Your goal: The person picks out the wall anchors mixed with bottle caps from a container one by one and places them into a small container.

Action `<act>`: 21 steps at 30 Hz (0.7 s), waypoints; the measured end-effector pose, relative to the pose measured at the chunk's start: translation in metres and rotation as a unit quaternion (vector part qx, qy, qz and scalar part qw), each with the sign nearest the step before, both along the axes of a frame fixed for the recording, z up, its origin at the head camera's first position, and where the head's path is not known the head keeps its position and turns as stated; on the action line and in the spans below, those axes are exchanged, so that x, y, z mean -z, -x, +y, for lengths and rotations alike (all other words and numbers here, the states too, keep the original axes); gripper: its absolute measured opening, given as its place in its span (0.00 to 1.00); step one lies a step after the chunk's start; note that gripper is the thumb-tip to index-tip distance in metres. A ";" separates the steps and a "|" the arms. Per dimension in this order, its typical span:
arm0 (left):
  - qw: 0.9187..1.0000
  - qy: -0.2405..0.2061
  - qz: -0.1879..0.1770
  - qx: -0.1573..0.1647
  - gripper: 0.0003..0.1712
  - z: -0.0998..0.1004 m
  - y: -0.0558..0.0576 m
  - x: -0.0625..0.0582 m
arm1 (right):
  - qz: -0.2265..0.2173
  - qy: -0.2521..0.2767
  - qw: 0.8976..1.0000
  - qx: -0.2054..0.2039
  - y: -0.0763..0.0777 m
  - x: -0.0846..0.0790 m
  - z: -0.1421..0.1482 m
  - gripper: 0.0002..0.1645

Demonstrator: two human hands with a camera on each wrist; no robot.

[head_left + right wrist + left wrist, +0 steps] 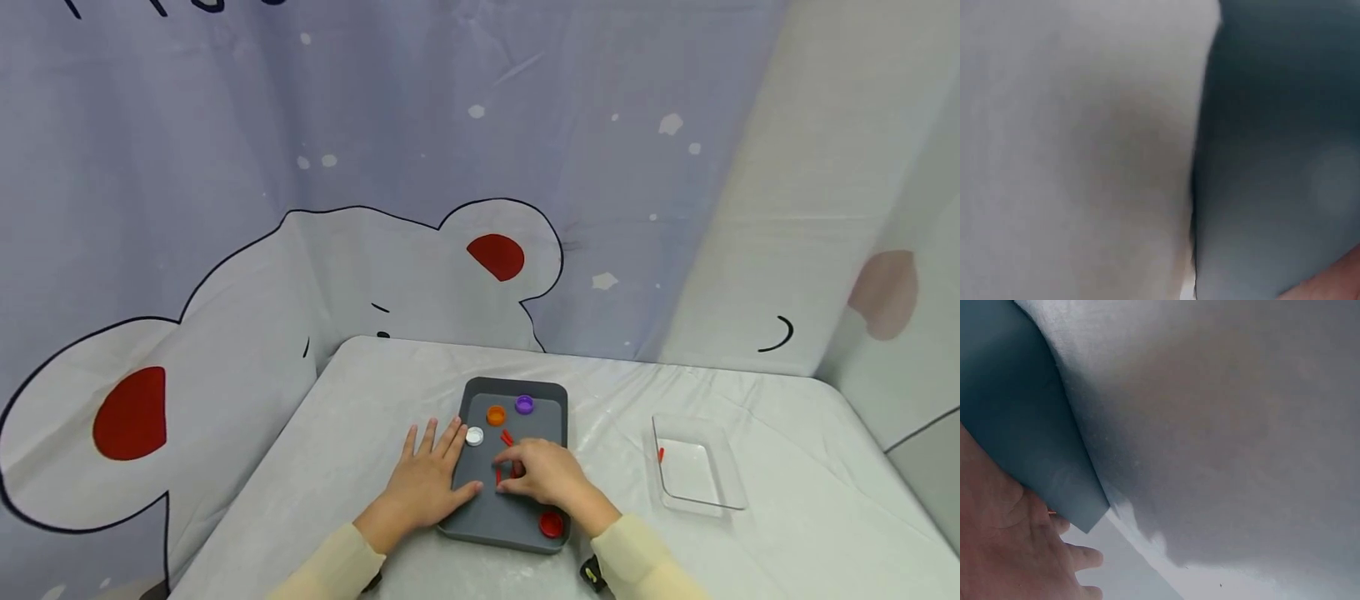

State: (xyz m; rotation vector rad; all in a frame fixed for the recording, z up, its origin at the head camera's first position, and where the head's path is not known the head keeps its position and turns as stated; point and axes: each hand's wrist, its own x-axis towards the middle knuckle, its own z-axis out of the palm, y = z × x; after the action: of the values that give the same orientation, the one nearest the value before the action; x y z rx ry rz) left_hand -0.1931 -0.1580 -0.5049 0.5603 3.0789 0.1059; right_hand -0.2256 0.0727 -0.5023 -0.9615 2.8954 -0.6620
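A grey tray (491, 527) lies on the table with its long sides running away from me. My left hand (423, 483) lies with fingers spread along its left rim, the thumb reaching over the inside. In the left wrist view the palm (997, 531) is beside the tray's side wall. My right hand (543, 473) is over the middle of the tray, its thumb and index finger pinching a short red stick (498, 477) at its two ends. More red sticks (507, 437) lie just beyond that hand, and another red bit shows partly hidden beneath it.
Inside the tray stand a white round cap (474, 436), an orange one (496, 415), a purple one (524, 404) and, near the front right, a red one (551, 524). To the right, a clear plastic box (701, 502) holds a small red piece (662, 454). A printed curtain (420, 275) hangs behind the table.
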 end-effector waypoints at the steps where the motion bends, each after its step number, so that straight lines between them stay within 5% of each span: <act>1: 1.000 0.000 0.001 0.000 0.52 0.000 0.000 0.000 | 0.003 -0.003 1.000 0.004 0.000 0.000 0.000 0.21; 21: 1.000 -0.003 0.010 0.003 0.52 0.001 0.001 0.008 | 0.033 -0.034 0.998 0.045 -0.004 0.002 -0.006 0.21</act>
State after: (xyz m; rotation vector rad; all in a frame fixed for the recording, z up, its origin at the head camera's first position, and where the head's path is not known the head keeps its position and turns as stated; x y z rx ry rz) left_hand -0.1945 -0.1568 -0.5126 0.5746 3.0966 0.1105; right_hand -0.2217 0.0670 -0.5044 -0.8667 3.0134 -0.5422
